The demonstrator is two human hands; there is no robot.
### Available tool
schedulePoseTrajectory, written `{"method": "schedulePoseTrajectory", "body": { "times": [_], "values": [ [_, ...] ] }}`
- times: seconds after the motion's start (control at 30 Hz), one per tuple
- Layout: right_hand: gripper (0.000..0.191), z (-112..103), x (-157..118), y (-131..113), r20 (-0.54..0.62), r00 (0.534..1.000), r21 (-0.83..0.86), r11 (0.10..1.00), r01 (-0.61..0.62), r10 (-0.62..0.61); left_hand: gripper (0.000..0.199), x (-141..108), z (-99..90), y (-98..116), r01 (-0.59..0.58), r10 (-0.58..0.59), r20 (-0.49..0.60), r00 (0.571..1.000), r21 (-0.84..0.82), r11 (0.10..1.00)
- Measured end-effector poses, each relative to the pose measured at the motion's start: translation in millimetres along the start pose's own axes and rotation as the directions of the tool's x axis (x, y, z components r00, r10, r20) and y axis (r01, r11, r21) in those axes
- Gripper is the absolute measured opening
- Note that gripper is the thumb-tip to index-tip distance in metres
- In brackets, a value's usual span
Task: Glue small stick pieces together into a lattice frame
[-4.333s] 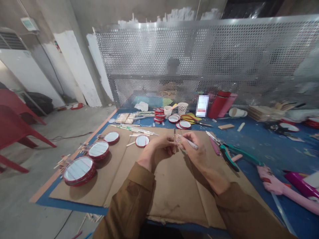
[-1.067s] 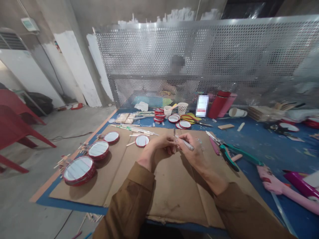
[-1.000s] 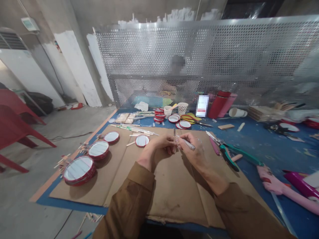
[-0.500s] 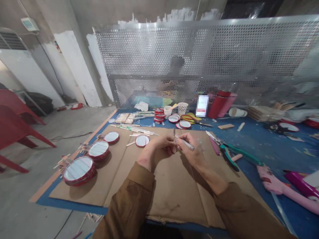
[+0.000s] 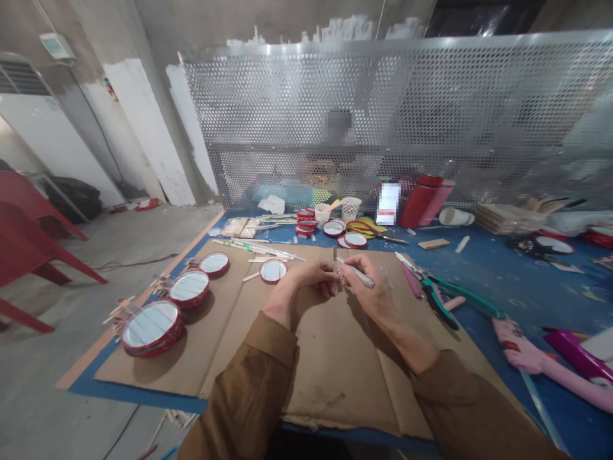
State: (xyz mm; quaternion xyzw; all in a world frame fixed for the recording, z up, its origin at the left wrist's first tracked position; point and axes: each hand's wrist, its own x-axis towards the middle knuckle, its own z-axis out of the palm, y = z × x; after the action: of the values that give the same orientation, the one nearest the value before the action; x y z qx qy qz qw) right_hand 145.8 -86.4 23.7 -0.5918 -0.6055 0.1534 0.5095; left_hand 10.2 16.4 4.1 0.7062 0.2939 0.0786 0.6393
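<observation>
My left hand is closed around a small flat wooden stick, held upright above the cardboard sheet. A white pen-shaped tool lies in the closed grip of my right hand. Its front end meets the stick between my two hands; the tip is too small to make out. Left of my hands, a round red-rimmed white lid rests on the cardboard beside loose wooden sticks.
Several red-rimmed discs with sticks line the cardboard's left side. At right lie green-handled pliers and a pink glue gun. Behind stand paper cups, scissors, a phone, a red bottle and a perforated metal panel.
Both hands keep nearly the same place and grip. The white tool in my right hand has shifted very slightly against the stick.
</observation>
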Motion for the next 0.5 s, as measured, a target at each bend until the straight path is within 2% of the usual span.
{"method": "schedulePoseTrajectory", "body": {
  "times": [0.23,0.5],
  "values": [
    [0.021,0.6,2.1,0.7,0.018,1.0,0.02,1.0,-0.01,0.01,0.036,4.2,-1.8,-5.8,-0.032,0.032,0.012,0.999,0.005,0.999],
    [0.021,1.3,1.1,5.9,0.016,0.999,0.069,0.997,-0.033,0.032,0.034,1.1,-1.4,-1.0,-0.017,0.017,0.02,1.0,0.001,1.0]
  ]
}}
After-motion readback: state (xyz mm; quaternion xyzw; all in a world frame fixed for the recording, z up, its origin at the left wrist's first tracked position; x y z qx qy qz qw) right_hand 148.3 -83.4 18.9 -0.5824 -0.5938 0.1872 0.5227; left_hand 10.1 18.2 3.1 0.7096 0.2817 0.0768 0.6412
